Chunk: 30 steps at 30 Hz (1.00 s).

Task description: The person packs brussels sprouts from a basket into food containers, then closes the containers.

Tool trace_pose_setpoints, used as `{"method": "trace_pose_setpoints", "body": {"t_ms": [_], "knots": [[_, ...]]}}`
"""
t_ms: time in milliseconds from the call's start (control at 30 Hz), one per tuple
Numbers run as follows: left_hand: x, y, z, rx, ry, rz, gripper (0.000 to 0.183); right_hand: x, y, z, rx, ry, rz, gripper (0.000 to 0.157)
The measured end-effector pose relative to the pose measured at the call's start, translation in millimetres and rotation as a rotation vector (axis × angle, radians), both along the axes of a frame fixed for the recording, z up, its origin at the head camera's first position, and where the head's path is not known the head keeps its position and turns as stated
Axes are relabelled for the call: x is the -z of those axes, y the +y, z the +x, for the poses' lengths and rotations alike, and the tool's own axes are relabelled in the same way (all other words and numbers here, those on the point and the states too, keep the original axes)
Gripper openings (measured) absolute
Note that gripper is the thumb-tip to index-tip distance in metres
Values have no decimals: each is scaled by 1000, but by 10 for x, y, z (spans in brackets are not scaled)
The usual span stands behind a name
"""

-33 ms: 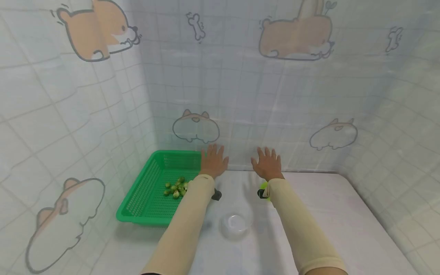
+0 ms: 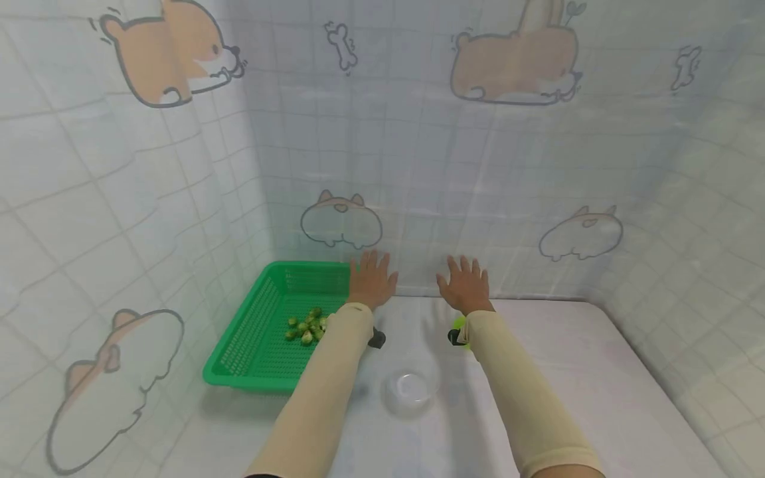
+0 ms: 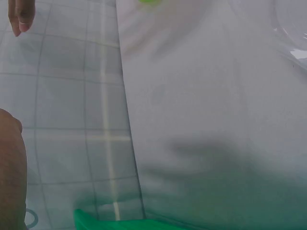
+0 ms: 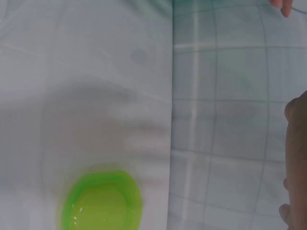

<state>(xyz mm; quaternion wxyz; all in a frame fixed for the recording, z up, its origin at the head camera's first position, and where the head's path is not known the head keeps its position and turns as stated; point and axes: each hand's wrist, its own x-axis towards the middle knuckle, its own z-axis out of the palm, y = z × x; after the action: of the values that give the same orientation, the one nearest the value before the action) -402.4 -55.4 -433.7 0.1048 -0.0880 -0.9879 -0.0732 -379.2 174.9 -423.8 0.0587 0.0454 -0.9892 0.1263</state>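
Note:
My left hand [image 2: 372, 282] is stretched forward with its fingers spread, over the right rim of a green plastic basket [image 2: 251, 332]. Several small Brussels sprouts [image 2: 307, 326] lie in that basket, partly covered by my left sleeve. To the right, my right hand [image 2: 466, 287] is held out the same way, fingers straight and nothing in it. Below the right wrist sits a bright lime-green bowl [image 4: 100, 203], mostly hidden by the sleeve in the head view. A clear round bowl [image 2: 411, 388] stands on the table between my forearms.
A white-covered table [image 2: 550, 372] carries these things. Tile-patterned sheeting with cartoon dogs [image 2: 514, 70] rises behind it and on both sides. Dark wrist cameras [image 2: 376, 338] sit at the inner side of each wrist.

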Motion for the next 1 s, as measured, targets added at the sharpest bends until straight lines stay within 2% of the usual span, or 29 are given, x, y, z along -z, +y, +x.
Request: {"method": "trace_pose_setpoints", "body": {"t_ms": [133, 400, 567, 667, 800, 867, 1000], "knots": [[-26, -9, 33, 7, -4, 1, 59, 17, -7, -6, -5, -11, 2, 68], [-65, -20, 72, 14, -12, -25, 60, 32, -52, -14, -44, 24, -1, 67], [-12, -39, 44, 47, -14, -10, 60, 67, -60, 2, -62, 49, -18, 65], [53, -77, 0, 83, 28, 10, 57, 89, -50, 14, -75, 85, -31, 63], [73, -197, 33, 159, 100, 122, 46, 105, -53, 67, -105, 107, -91, 52], [50, -275, 101, 203, 123, 185, 38, 120, -58, 106, -120, 117, -131, 44], [17, -452, 256, 297, 113, 280, 29, 141, -33, 255, -144, 101, -256, 32]]}}
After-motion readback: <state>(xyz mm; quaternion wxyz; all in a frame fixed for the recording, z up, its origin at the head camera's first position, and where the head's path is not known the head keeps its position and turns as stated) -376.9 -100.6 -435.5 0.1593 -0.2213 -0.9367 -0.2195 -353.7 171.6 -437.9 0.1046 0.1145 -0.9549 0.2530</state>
